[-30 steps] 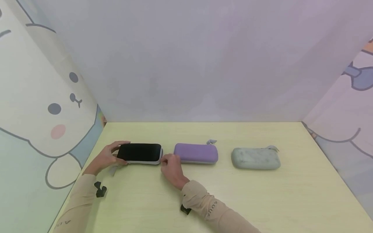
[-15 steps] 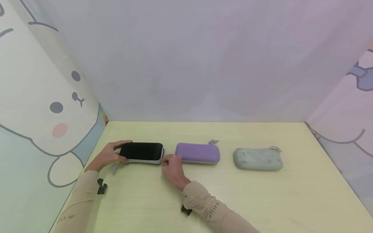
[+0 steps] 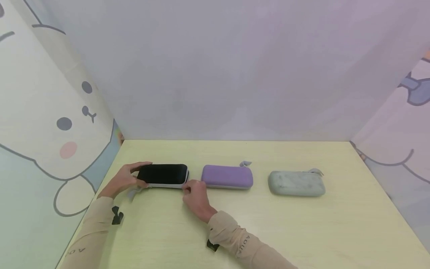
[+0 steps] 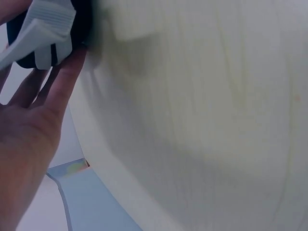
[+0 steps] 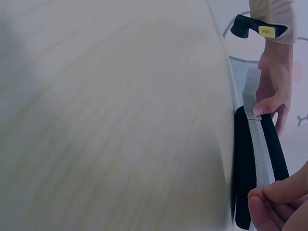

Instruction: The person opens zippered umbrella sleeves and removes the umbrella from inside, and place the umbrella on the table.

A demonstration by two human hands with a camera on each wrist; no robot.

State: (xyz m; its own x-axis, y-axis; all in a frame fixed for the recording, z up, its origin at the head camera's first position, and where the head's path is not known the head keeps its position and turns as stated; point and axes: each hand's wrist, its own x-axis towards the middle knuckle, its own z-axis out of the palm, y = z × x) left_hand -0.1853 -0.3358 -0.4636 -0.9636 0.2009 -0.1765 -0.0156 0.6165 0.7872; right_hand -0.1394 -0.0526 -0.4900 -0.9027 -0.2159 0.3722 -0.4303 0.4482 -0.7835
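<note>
A black zippered case (image 3: pixel 162 174) with a light grey zipper band (image 5: pixel 260 149) lies at the left of the table. My left hand (image 3: pixel 123 181) grips its left end, thumb along the front side and fingers behind. A grey fabric tab (image 4: pixel 50 24) sticks out from that end, beside the palm. At the front right corner of the case, my right hand (image 3: pixel 197 198) pinches at the zipper band between thumb and curled forefinger. The zipper pull itself is hidden by the fingertips. In the right wrist view the case's zipper side faces the camera.
A purple case (image 3: pixel 227 176) lies just right of my right hand, with a grey tab (image 3: pixel 245 163) behind it. Farther right lies a grey-green marbled case (image 3: pixel 296 183). A pale curtain (image 3: pixel 235 74) closes off the table's (image 3: pixel 302 231) back edge.
My right hand has shifted slightly left and toward the front, round the corner of the black case. The left hand keeps its grip, and the cases stay in place.
</note>
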